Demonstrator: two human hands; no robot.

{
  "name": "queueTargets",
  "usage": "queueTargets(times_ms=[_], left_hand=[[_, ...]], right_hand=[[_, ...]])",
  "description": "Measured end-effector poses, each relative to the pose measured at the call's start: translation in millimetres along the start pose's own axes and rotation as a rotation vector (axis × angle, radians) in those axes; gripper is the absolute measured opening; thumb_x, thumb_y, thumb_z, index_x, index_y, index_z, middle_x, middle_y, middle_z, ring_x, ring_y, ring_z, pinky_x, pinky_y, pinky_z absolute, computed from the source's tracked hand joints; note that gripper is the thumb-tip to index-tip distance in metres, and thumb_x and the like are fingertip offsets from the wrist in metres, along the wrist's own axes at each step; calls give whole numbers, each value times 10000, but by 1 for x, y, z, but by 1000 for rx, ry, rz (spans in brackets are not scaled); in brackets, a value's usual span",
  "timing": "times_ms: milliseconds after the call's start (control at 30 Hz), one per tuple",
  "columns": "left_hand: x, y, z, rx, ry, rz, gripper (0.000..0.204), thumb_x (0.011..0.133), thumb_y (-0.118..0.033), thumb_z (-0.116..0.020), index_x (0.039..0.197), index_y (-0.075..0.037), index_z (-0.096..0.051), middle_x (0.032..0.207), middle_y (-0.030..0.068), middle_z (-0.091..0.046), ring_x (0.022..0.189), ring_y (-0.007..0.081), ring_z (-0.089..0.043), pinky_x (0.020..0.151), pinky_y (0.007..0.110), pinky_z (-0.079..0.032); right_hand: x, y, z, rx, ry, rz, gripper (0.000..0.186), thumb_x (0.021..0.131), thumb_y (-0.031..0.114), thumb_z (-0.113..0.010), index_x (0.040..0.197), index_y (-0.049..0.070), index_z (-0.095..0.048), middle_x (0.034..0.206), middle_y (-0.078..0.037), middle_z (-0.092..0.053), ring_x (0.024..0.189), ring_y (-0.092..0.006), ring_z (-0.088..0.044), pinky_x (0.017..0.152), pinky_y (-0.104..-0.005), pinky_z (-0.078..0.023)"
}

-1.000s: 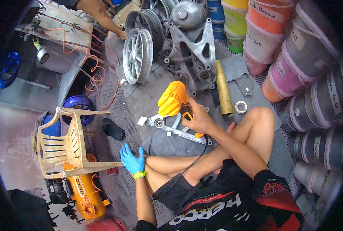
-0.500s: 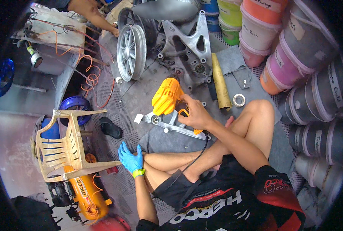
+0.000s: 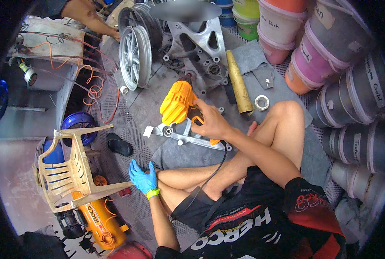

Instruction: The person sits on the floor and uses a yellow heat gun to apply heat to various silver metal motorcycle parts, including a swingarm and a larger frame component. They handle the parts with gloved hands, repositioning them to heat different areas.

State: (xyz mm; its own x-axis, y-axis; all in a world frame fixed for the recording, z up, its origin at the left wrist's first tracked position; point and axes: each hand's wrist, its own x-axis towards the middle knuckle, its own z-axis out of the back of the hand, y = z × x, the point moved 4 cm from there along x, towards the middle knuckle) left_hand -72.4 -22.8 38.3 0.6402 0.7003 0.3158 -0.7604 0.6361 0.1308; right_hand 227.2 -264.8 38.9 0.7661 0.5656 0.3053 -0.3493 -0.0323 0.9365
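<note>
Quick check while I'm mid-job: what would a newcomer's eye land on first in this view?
Probably the bright yellow-orange corded power tool near the centre, gripped in the bare right hand over a silver metal part. Next, the left hand, vivid in its blue glove, fingers spread beside the left knee. Then the colourful stacked buckets crowding the right side.

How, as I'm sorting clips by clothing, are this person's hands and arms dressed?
The left hand wears a light blue glove with a yellow-green band at the wrist; the right hand is bare. Both forearms are uncovered. The short right sleeve is black with red print, the left sleeve black.
</note>
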Motion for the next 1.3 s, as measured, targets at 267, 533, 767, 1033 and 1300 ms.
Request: queueTargets(times_ms=[267, 533, 767, 1033, 1300], left_hand=[[-1, 1, -4, 11, -23, -12, 797, 858, -513, -717, 1470, -62, -479, 1442, 206, -536, 1342, 394, -474, 1129, 501, -377], [-1, 2, -3, 25, -26, -15, 793, 864, -529, -704, 1473, -74, -479, 1440, 199, -540, 1339, 392, -477, 1122, 498, -384], [-2, 0, -1, 6, -15, -12, 795, 863, -500, -722, 1467, -47, -473, 1446, 217, -533, 1340, 410, -475, 1118, 512, -381], [0, 0, -3, 7, -7, -7, 799, 863, -499, -722, 1475, -53, -468, 1453, 224, -525, 1343, 409, -474, 1126, 512, -371], [-1, 0, -3, 5, -8, -4, 796, 863, -498, -723, 1473, -53, -471, 1451, 228, -524, 1344, 404, -471, 1126, 512, -370]], right_hand=[[0, -5, -6, 25, 34, -114, 620, 745, 147, -741, 1266, -88, -501, 1085, -298, -671, 981, -395, -697, 868, -425, -527], [-1, -2, -6, 79, 15, -98, 618, 730, 161, -723, 1249, -71, -481, 1010, -319, -662, 980, -483, -664, 856, -503, -519], [-3, 0, -5, 87, 5, -71, 635, 738, 158, -738, 1264, -84, -477, 1077, -318, -661, 1030, -448, -669, 891, -474, -516], [-2, 5, -5, 140, 79, -155, 612, 742, 148, -731, 1248, -82, -475, 1039, -300, -665, 990, -433, -682, 859, -466, -526], [-2, -1, -4, 61, 28, -65, 627, 753, 134, -722, 1284, -85, -470, 1054, -278, -672, 957, -378, -700, 825, -419, -531]])
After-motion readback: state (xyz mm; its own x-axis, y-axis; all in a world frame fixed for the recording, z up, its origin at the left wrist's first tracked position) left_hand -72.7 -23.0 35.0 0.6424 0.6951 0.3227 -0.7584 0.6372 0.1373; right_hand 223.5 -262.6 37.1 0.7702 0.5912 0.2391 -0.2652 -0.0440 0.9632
